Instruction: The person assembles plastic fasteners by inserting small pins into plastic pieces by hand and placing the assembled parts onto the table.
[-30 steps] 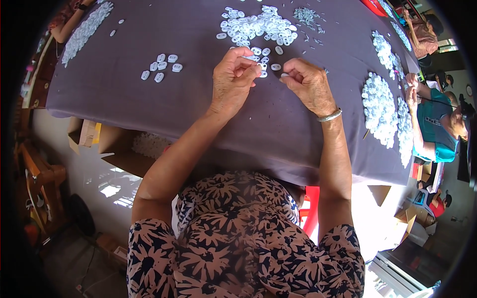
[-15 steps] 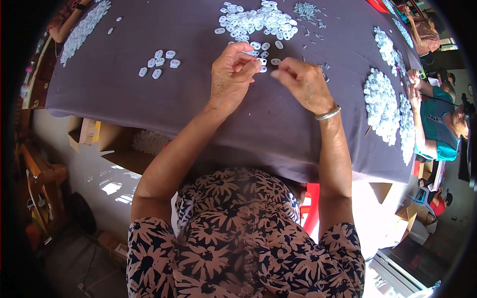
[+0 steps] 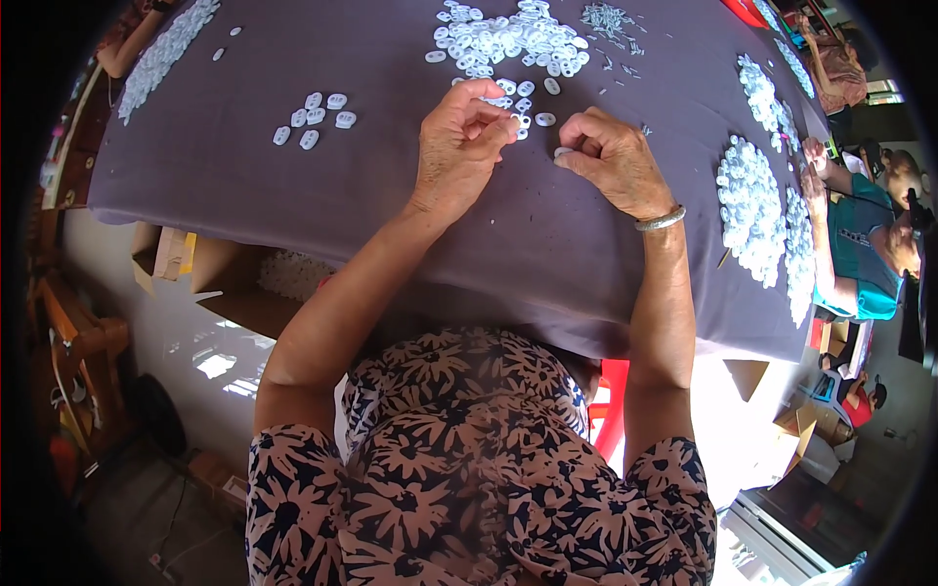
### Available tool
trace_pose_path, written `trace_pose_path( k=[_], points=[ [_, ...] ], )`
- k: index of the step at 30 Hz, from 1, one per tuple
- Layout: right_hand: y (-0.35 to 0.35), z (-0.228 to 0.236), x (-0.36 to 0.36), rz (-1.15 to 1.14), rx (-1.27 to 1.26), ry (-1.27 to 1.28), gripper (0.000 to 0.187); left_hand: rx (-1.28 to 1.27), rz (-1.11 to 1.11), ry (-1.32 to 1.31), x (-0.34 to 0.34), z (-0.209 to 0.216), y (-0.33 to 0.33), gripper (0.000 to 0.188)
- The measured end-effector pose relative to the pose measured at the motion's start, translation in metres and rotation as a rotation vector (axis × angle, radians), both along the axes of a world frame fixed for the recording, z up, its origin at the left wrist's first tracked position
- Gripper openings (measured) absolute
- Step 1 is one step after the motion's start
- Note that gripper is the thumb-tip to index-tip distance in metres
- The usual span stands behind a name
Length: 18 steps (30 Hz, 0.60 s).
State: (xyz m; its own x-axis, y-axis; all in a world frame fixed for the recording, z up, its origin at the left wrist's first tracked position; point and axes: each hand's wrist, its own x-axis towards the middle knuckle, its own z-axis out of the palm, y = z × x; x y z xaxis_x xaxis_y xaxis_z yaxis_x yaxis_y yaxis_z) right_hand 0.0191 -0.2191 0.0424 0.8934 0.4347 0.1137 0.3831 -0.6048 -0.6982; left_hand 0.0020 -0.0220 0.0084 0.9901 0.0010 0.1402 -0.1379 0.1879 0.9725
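Observation:
My left hand (image 3: 457,146) pinches a small white oval plastic piece with two holes (image 3: 522,123) between thumb and fingers, above the dark tablecloth. To its right, my right hand (image 3: 618,161) is closed, thumb against curled fingers; something tiny and pale shows at the tips, too small to name. Several loose white two-hole pieces (image 3: 552,86) lie just beyond the hands. Behind them spreads a big pile of the same pieces (image 3: 508,41), and right of that sits a heap of small grey metal screws or pins (image 3: 606,20).
A small group of white pieces (image 3: 315,116) lies left on the tablecloth (image 3: 371,205). Larger piles stand at the far left (image 3: 168,57) and at the right (image 3: 750,210). A co-worker in a teal shirt (image 3: 865,244) sits at the right edge. Below the table is an open cardboard box (image 3: 234,278).
My right hand has moved a little right and nearer to me, away from the left hand. The left hand stays almost in place with its piece.

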Motion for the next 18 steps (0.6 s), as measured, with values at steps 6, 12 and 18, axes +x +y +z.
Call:
trace_pose_path(
  k=[6, 12, 18],
  points=[
    [0.004, 0.003, -0.003, -0.037, 0.160, 0.165, 0.010, -0.045, -0.075, 0.034, -0.003, 0.003, -0.002, 0.029],
    [0.016, 0.003, -0.002, -0.123, 0.561, 0.174, 0.005, -0.039, -0.100, 0.061, -0.004, 0.007, -0.003, 0.031],
    [0.025, 0.003, -0.006, -0.162, 0.591, 0.146, 0.008, -0.027, -0.153, 0.039, -0.003, 0.003, -0.004, 0.036]
  ],
)
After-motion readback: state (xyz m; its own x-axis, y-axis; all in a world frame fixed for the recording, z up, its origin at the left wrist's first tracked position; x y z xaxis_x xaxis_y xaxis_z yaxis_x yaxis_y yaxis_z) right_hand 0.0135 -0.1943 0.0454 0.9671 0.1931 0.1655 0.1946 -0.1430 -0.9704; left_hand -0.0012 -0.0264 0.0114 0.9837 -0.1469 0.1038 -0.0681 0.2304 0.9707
